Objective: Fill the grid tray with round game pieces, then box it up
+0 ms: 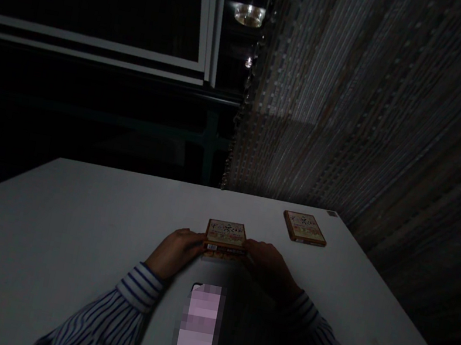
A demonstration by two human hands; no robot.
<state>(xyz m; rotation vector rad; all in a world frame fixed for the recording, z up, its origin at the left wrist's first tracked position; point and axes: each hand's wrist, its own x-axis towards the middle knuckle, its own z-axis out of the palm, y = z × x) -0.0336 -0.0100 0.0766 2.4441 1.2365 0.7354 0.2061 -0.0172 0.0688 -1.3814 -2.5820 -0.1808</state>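
A small flat box (226,232) with a pale printed lid, dark lettering and brown sides is at the middle of the table. My left hand (176,251) grips its left edge, fingers closed against the side. From the opposite side, my right hand (270,266) holds the right edge in the same way. The front side carries a small white label. Under that side a patterned strip shows, and I cannot tell whether it is part of this box or something below it. Both hands' fingertips are partly hidden in the dim light.
A similar box (305,228) lies flat at the back right of the white table (63,262). Nearer me is a phone-like object (198,327) with a blurred-out face. Beyond the table hang a striped curtain (307,91) and a dark window frame (209,26).
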